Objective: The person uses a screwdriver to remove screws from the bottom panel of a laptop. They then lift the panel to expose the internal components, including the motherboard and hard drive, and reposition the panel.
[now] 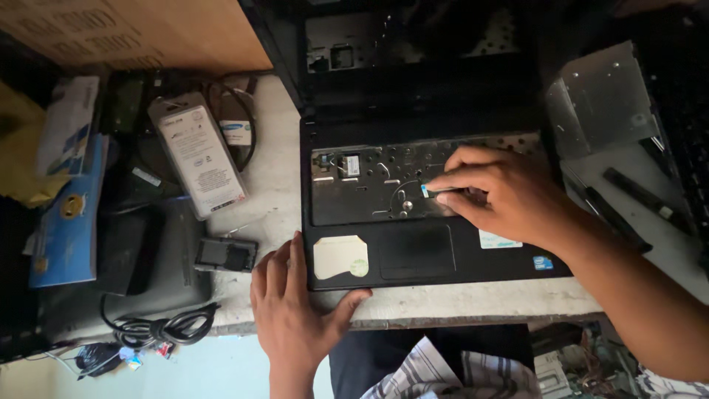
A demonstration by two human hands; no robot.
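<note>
laptop (413, 251) lies open, keyboard removed. right hand (509, 196) pinches a small blue-tipped ribbon cable (427, 191) in the bay; left hand (292, 310), flat and grasping nothing, braces the front corner.

Two bare forearms and hands, with no sleeves, gloves, watch or rings showing. The left hand (292, 314) shows short, plain nails on its fingers (275, 270); the right hand (506, 193) joins a thick forearm that runs off the lower right corner. At the bottom edge, a piece of white cloth with dark stripes (443, 373), crumpled into folds, lies over dark clothing (369, 358) at the person's lap.
</note>
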